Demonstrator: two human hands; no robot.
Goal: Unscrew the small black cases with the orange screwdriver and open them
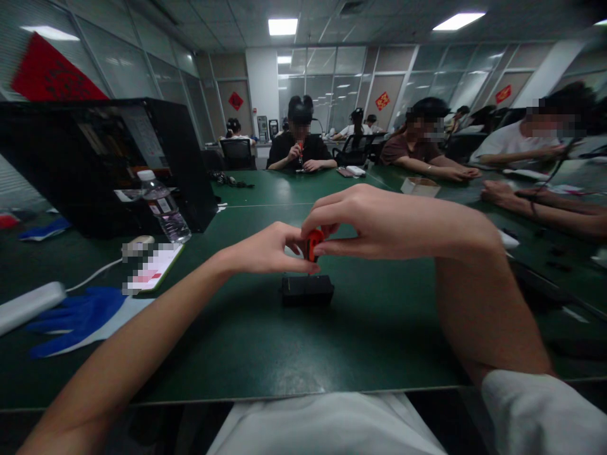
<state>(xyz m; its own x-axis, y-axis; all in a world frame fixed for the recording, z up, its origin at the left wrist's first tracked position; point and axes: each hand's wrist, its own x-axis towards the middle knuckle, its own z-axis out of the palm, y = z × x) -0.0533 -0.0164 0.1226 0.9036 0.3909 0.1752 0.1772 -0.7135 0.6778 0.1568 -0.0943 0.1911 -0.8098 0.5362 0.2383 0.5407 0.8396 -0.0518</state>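
Observation:
A screwdriver (314, 241) with an orange and black handle stands upright over a small black box-shaped part (308, 292) on the green table. My right hand (358, 221) is closed on the handle from above, thumb and fingers pinching it. From the other side, my left hand (268, 248) has its thumb and fingers closed around the lower part of the same screwdriver. The tip appears to meet the top of the black part, but the exact contact is too small to make out. Neither hand touches the black part visibly.
To the left stand an open black computer case (104, 164), a water bottle (164, 205), a phone (154, 268) and a blue work glove (90, 316). A small open box (420, 187) sits farther back on the right. Co-workers (301, 142) sit around the table.

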